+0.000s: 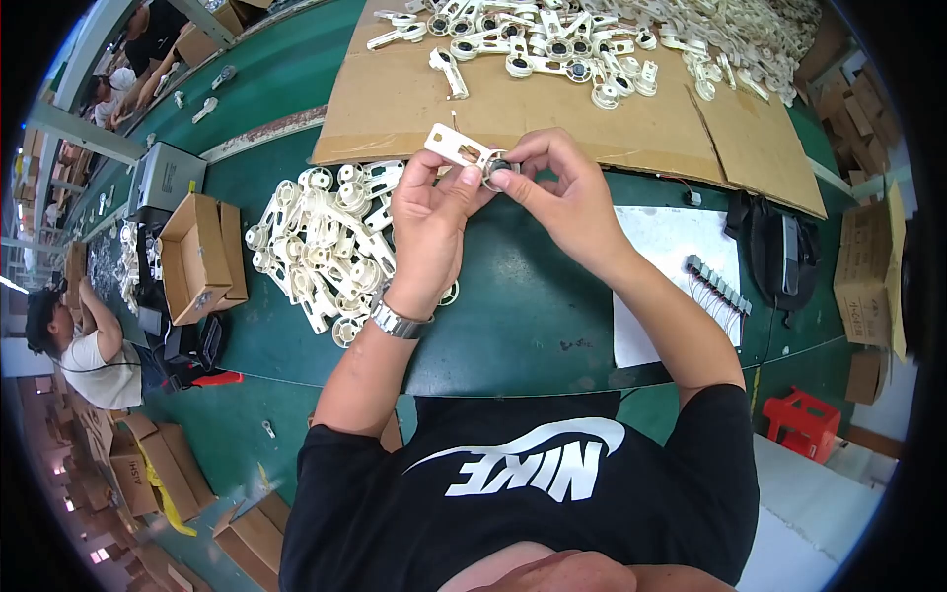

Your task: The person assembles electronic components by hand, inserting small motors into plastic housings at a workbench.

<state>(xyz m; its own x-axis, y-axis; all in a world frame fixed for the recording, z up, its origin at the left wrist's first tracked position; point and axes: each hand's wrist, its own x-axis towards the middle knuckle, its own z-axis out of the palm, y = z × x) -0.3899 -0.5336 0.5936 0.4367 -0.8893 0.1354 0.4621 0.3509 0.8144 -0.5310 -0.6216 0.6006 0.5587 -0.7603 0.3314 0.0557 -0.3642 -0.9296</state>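
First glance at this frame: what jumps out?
Dead centre, the left hand and right hand pinch one cream plastic bracket with a dark round insert above the green table. A heap of bare cream brackets lies left of them; fitted ones cover the brown cardboard sheet beyond.

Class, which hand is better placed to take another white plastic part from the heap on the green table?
Left, probably: the left hand sits right beside the heap; the right hand is farther away.
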